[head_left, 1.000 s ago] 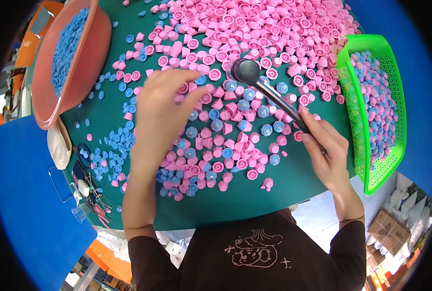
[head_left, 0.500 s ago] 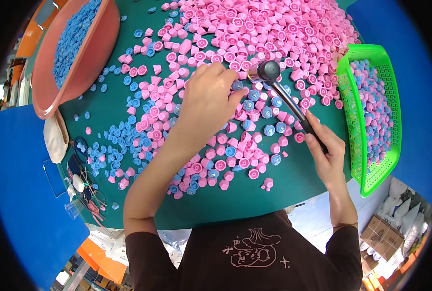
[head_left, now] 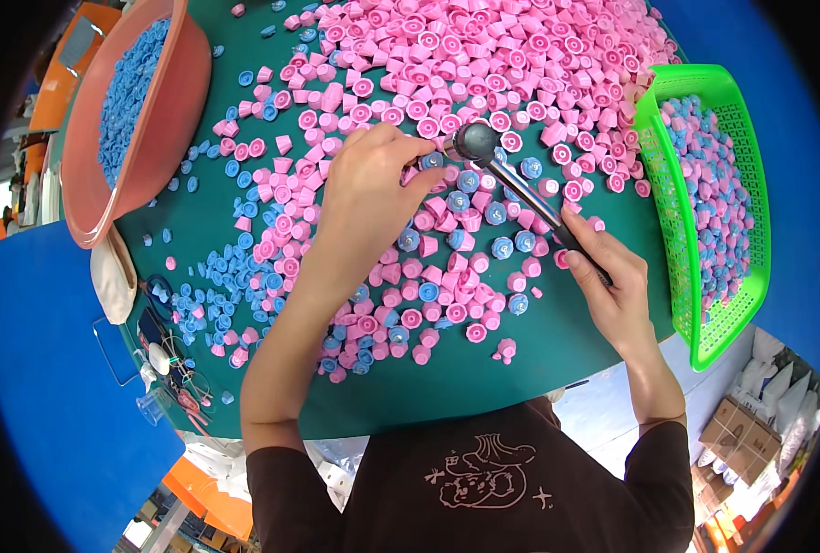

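My right hand (head_left: 615,293) grips the black handle of a small hammer (head_left: 525,189) with a shiny metal shaft and a dark round face. The hammer's head is just right of my left fingertips. My left hand (head_left: 366,198) has thumb and forefinger closed on a small blue-topped piece (head_left: 431,161); the part beneath it is hidden. Around both hands lie pink cup-shaped pieces (head_left: 366,323), some with blue flower-like tops (head_left: 502,247) on them. Loose blue caps (head_left: 216,267) are scattered to the left of my left forearm.
A large heap of pink cups (head_left: 484,55) covers the far table. A green perforated basket (head_left: 682,221) of pink-and-blue pieces stands at right. At far left is a pinkish tub (head_left: 175,101) of blue caps (head_left: 134,92). Scissors, cords and a clear cup (head_left: 152,405) lie at the left edge.
The hammer's head and my left hand have shifted slightly left in the picture, and the hammer's dark face appears turned more upward. The same grips hold.
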`<state>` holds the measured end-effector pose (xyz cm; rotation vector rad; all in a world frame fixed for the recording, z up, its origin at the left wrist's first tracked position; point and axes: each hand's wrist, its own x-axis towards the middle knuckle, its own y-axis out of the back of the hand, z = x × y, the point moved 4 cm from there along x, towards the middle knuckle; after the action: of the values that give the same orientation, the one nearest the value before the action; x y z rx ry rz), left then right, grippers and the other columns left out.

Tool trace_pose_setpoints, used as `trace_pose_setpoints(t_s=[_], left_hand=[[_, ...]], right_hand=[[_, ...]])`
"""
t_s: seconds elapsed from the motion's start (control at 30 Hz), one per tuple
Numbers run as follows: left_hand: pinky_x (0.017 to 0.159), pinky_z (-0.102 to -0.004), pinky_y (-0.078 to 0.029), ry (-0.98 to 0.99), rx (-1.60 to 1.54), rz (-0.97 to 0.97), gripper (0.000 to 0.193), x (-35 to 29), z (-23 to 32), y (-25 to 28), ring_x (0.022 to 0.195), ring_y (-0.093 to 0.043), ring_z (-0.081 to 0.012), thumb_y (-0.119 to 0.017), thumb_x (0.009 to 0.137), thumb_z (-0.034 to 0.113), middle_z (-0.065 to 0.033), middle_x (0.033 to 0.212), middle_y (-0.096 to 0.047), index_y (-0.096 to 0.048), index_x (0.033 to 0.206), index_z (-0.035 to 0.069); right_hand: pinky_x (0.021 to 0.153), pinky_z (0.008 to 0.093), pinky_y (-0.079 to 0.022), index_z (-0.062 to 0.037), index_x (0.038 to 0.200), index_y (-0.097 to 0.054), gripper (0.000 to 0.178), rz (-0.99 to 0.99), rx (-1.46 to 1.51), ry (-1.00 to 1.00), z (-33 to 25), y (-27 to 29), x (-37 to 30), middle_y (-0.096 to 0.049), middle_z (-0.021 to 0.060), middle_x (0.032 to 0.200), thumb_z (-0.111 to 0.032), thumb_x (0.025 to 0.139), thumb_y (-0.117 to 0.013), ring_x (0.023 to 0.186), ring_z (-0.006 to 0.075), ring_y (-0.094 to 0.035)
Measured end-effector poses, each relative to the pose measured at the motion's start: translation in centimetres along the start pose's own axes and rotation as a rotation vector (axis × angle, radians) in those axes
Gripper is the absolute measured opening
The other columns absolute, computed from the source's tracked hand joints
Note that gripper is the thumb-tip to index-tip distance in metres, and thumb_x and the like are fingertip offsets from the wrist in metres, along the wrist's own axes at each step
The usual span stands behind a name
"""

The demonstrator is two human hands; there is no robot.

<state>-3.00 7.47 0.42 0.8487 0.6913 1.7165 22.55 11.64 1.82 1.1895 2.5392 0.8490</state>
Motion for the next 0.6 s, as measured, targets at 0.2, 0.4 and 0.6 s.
trace_pose_setpoints(t_s=[0.2,0.4,0.6], left_hand=[[0.07,-0.0397,-0.045,0.063,-0.038,-0.039,0.025,0.0,-0.5,0.0,0.078,-0.057,-0.028,-0.077,0.071,0.017,-0.0111,0.078,-0.06,-0.071,0.09,0.002],[0.068,-0.0364,-0.045,0.001,-0.042,0.05,0.025,-0.7,-0.3,3.8,0.071,-0.058,-0.0237,-0.08,0.07,0.016,-0.0075,0.076,-0.062,-0.07,0.089,0.002],[0.061,-0.0239,-0.039,0.333,0.095,0.221,0.023,-6.1,-3.7,12.1,0.071,-0.055,-0.0106,-0.079,0.076,0.012,-0.0041,0.078,-0.063,-0.073,0.096,0.003]], right_hand=[[0.063,0.0254,-0.041,0.0,0.13,-0.058,0.043,-0.072,-0.059,-0.034,-0.3,-0.2,0.2,-0.058,0.0073,0.077,0.001,0.087,-0.062,0.066,0.0135,-0.05],[0.06,0.0272,-0.039,-0.0013,0.131,-0.057,0.046,-0.046,-0.117,0.074,-2.5,-0.6,0.9,-0.052,0.007,0.071,0.004,0.085,-0.063,0.063,0.0151,-0.047],[0.066,0.0264,-0.043,-0.0036,0.131,-0.057,0.046,-0.15,-0.138,-0.033,-2.6,-0.9,1.6,-0.056,0.0089,0.08,0.004,0.086,-0.061,0.07,0.0153,-0.052]])
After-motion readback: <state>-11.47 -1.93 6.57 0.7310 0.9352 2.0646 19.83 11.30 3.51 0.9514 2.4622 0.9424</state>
